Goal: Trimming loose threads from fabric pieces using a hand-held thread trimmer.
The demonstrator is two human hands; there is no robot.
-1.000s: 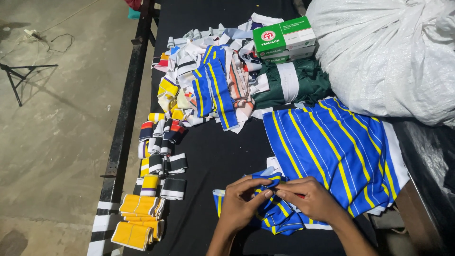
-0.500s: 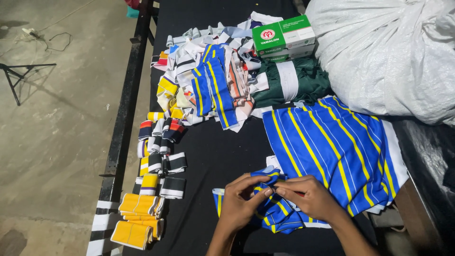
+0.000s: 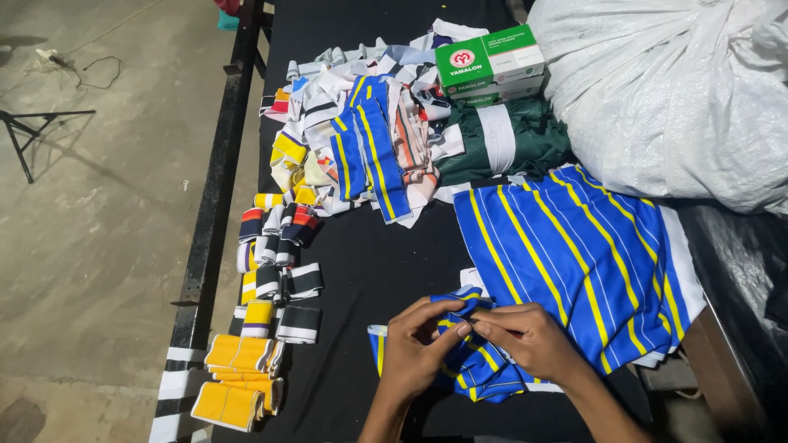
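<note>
A blue-and-yellow striped strip (image 3: 472, 361) is pinched by closed fingers of left hand (image 3: 414, 353) and right hand (image 3: 533, 338). Exact grip is probably fingertip-only. Striped fabric (image 3: 574, 254) lies just beyond the fingers on the black surface (image 3: 361, 271).

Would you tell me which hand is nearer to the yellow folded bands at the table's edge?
Left. The left hand lies just right of the yellow bands; the right hand is farther right.

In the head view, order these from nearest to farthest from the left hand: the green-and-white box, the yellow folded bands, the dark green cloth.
From the left hand:
1. Yellow folded bands, at the table's near left edge, to the hand's left.
2. Dark green cloth, farther up the table, right of the middle.
3. Green-and-white box, at the far end, just beyond the dark green cloth.
</note>
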